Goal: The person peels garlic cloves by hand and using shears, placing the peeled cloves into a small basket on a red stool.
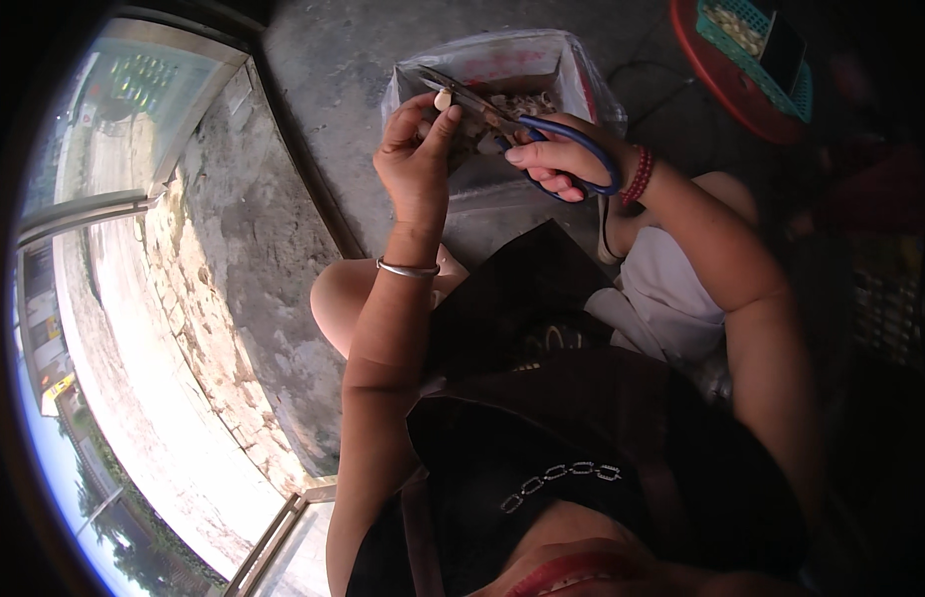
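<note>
My left hand (pixel 414 160) pinches a small cream-coloured piece (pixel 442 99), which looks like a garlic clove, between thumb and fingers. My right hand (pixel 559 155) has its fingers through the blue handles of a pair of scissors (pixel 481 103). The scissor blades are parted and lie right beside the clove; whether they touch it I cannot tell. Both hands are over an open box (pixel 500 69) lined with clear plastic. Pale, papery scraps (pixel 533 103) lie inside it, partly hidden by my hands.
On a red round stool (pixel 764 127) at the upper right stands a green plastic basket (pixel 787 102) with pale pieces (pixel 731 28) and a dark flat rectangular object (pixel 783 54). A metal door frame (pixel 302 157) runs along the left, with bright ground outside.
</note>
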